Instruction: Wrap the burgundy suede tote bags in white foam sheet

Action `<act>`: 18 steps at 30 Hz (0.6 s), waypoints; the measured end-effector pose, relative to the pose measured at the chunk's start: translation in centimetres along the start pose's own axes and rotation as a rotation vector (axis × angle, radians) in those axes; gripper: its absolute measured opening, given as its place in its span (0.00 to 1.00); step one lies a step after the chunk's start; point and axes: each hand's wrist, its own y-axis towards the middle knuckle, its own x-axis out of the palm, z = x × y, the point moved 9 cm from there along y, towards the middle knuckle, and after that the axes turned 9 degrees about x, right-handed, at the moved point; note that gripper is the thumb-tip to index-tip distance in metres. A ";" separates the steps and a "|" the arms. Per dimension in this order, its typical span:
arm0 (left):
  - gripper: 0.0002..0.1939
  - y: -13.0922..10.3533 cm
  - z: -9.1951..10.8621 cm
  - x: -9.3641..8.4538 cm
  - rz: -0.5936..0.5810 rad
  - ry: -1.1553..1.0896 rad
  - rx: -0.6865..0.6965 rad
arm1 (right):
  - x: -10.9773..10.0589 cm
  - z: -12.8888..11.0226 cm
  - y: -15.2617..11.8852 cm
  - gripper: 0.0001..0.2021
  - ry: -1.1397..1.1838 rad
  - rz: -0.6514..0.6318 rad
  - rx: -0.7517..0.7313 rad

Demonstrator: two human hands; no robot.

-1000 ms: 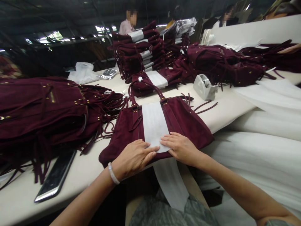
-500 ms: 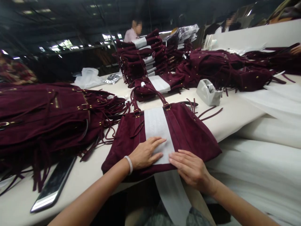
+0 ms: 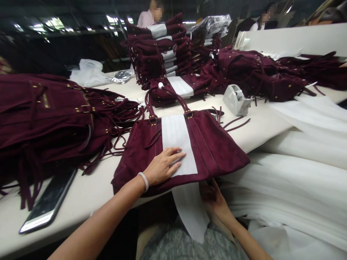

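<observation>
A burgundy suede handbag (image 3: pixel 217 144) lies flat on the table in front of me, its two handles pointing away. Down its middle runs a white packing strip (image 3: pixel 180 135), thin and foam-like. My left hand (image 3: pixel 162 166) rests on the strip and the bag's front, palm down with fingers stretched out. The hanging end of the white strip (image 3: pixel 189 206) drops past the table edge over my lap. Beside that end, under the bag's near edge, is my right hand (image 3: pixel 215 200); its fingers are shadowed and partly hidden, so their grip is unclear.
A grey tape dispenser (image 3: pixel 237 101) stands beyond the bag. To the left are a heap of burgundy bags (image 3: pixel 54 112) and a phone (image 3: pixel 48 202). Stacked bags (image 3: pixel 159 54) rise behind. White sheets (image 3: pixel 292 173) drape at the right. Co-workers are in the background.
My right hand has left the strip on top of the bag and gone down below the bag's near edge. My left hand stays on the strip. The view has shifted slightly.
</observation>
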 end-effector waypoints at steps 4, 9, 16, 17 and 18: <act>0.20 -0.3 -0.4 0.0 0.022 -0.016 -0.027 | 2.5 -5.7 -2.4 0.30 -0.334 -0.186 -0.354; 0.20 -0.2 -0.5 0.0 0.003 -0.017 -0.043 | 3.4 -11.5 -5.0 0.27 -0.513 -0.085 -0.746; 0.20 1.9 -0.2 -0.4 -0.215 0.089 -0.044 | 1.1 -23.4 -5.8 0.17 -0.544 0.090 -0.929; 0.19 2.1 -0.1 -0.6 -0.198 0.093 -0.042 | 0.4 -25.2 -5.7 0.17 -0.531 0.119 -0.939; 0.18 2.2 -0.1 -0.7 -0.166 0.096 -0.042 | -0.2 -26.8 -5.3 0.16 -0.518 0.137 -0.944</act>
